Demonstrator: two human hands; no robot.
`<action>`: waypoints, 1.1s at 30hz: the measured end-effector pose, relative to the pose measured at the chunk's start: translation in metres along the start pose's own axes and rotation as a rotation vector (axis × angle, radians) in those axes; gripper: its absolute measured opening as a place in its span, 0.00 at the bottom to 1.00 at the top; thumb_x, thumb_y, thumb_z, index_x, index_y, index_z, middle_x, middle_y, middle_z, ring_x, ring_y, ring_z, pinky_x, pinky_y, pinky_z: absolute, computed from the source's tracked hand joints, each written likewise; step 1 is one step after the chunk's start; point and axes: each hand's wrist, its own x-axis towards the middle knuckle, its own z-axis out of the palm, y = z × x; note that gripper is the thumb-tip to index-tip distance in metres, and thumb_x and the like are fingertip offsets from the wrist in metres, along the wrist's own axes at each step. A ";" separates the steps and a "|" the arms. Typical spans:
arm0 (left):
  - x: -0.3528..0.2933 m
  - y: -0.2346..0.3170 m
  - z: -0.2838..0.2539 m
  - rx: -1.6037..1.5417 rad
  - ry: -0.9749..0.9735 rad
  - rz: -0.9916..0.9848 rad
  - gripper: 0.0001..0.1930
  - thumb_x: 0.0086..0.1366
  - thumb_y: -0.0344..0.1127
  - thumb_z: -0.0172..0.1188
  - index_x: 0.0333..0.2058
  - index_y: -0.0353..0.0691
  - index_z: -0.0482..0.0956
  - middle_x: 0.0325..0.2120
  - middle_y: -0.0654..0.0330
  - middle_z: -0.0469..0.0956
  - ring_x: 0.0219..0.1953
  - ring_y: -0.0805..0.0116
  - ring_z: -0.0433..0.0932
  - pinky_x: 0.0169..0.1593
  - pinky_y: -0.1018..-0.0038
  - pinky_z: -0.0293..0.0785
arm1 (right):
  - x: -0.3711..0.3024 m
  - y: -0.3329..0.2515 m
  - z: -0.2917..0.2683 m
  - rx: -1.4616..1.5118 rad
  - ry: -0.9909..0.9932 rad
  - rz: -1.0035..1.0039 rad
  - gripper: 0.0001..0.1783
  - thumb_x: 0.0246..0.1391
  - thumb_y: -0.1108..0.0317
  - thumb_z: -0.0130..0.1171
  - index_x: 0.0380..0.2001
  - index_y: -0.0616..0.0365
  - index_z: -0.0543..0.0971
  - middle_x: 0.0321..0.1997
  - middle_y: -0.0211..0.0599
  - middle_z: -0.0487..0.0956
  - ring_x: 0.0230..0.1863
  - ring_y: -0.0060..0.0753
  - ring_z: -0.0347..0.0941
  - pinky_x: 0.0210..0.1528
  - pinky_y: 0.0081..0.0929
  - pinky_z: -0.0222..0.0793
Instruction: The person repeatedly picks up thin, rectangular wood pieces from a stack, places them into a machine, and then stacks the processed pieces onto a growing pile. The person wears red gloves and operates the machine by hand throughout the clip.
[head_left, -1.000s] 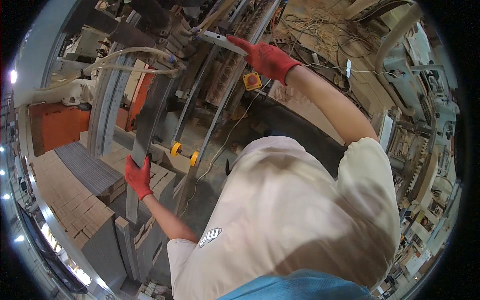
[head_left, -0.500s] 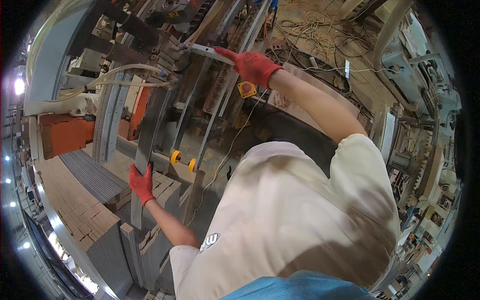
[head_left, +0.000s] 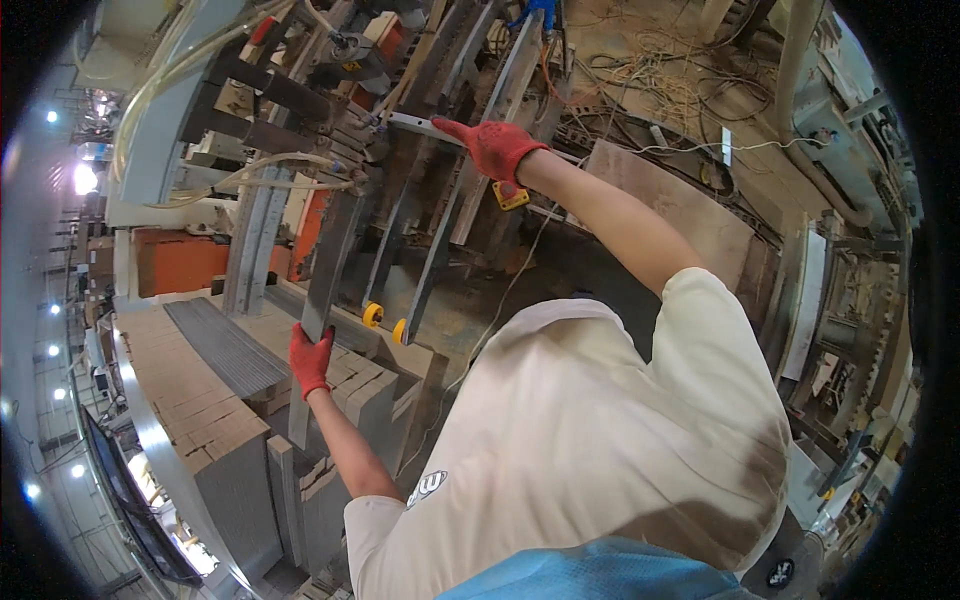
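Note:
My left hand [head_left: 312, 362], in a red glove, is wrapped round the lower part of a long grey flat metal bar [head_left: 328, 270] that slopes down from the machine. Some of its fingers are hidden by the bar. Farther off and to the right, my right hand [head_left: 492, 148], also red-gloved, is closed on a pale metal crossbar [head_left: 412, 122], its forefinger lying along the bar. Below the right hand hangs a yellow box with a red button [head_left: 510, 195]. Between the hands, two metal rails end in yellow rollers [head_left: 373, 314].
Stacks of brown cardboard sheets [head_left: 185, 385] stand at the left beside an orange machine part [head_left: 180, 262]. Pale hoses [head_left: 250, 175] cross the machine. Loose cables and straps [head_left: 670, 85] litter the floor at the far right, and a thin cord [head_left: 520, 270] runs near my body.
The view has shifted, so the machine and stacks appear farther right. Both hands keep their places on the bars.

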 end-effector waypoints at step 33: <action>0.004 0.014 -0.026 0.136 -0.242 -0.173 0.34 0.49 0.44 0.71 0.57 0.52 0.75 0.51 0.58 0.83 0.53 0.50 0.81 0.52 0.49 0.71 | -0.003 0.067 -0.015 0.613 0.030 -0.109 0.38 0.69 0.64 0.53 0.77 0.26 0.54 0.42 0.40 0.84 0.34 0.37 0.82 0.36 0.39 0.77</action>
